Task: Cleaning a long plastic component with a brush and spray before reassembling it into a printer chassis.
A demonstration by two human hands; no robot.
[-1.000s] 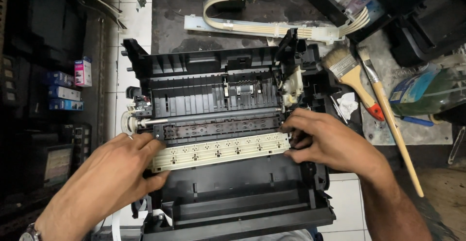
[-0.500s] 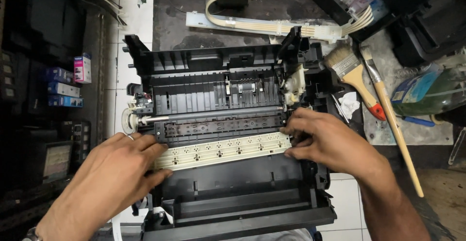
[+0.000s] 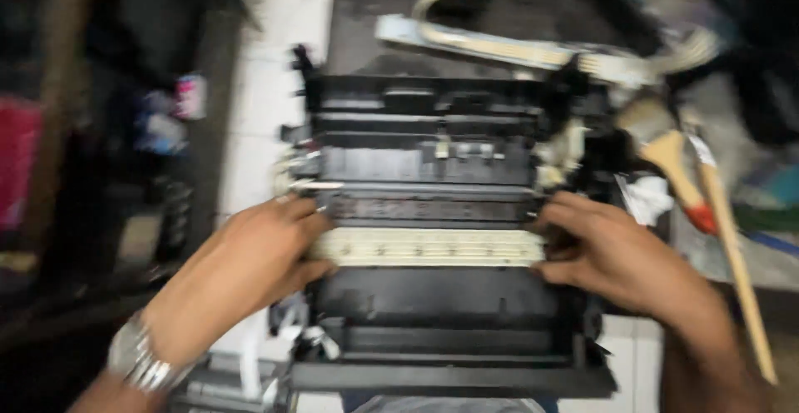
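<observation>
A dismantled black printer chassis (image 3: 449, 296) fills the middle of the blurred frame, its open frame running from the upper centre down to the bottom edge, resting on a pale tiled surface (image 3: 275, 63). Across its middle lies a long cream-coloured plastic strip (image 3: 429, 246), level and spanning nearly the full width of the chassis. The left hand (image 3: 241, 271), with a metal wristwatch (image 3: 137, 359) at lower left, closes its fingers (image 3: 312, 223) over the strip's left end. The right hand (image 3: 620, 255) grips the right end, fingers curled tight around it. At the top of the frame a flat cream ribbon cable (image 3: 499, 47) loops over the dark surface. At right lie a paintbrush (image 3: 670, 163) with an orange handle and a long wooden stick (image 3: 736, 271), just beside each other.
</observation>
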